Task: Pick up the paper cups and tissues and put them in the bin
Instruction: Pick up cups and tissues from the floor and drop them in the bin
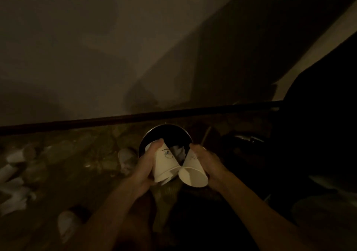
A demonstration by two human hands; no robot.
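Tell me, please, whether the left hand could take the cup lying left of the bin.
Probably not: the left hand grips a paper cup over the bin; the floor cup lies near, unblocked.

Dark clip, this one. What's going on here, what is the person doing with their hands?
A person is clearing litter in a dim room. The left hand grips a paper cup and the right hand grips a second cup, both tilted above the round bin by the wall. Neither cup has been dropped in yet. A crumpled tissue already lies inside the bin. More cups and pale scraps, too blurred to identify, lie on the floor to the left, not yet picked up.
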